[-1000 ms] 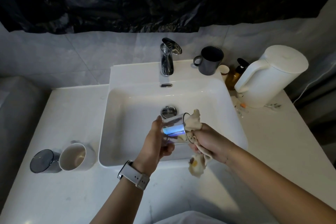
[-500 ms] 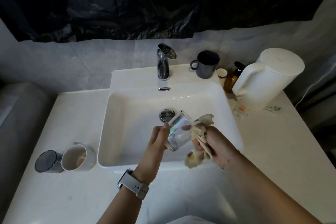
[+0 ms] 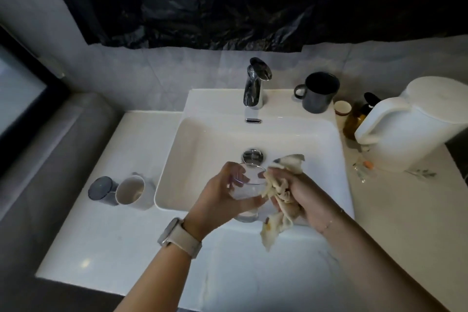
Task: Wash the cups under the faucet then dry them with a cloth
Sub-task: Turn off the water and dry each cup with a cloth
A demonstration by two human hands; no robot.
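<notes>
My left hand [image 3: 219,196] grips a clear glass cup [image 3: 247,185] upright over the front of the white sink [image 3: 329,149]. My right hand [image 3: 301,195] holds a crumpled cream cloth [image 3: 279,194] against the cup's right side; the cloth's tail hangs below the hand. The chrome faucet [image 3: 255,83] stands at the back of the sink with no water running. A white mug [image 3: 131,192] and a dark grey cup [image 3: 101,190] lie on their sides on the counter left of the sink. A dark mug [image 3: 319,92] stands upright behind the sink at the right.
A white kettle [image 3: 415,124] stands on the right counter beside an amber pump bottle [image 3: 357,119] and a small round jar [image 3: 342,108]. Small bits lie in front of the kettle. The white counter [image 3: 101,235] ends at a grey ledge on the left. Black plastic covers the wall.
The glass cup has turned from lying sideways to upright in my left hand. The cloth has come out of its mouth and now sits at its right side. The camera view has shifted.
</notes>
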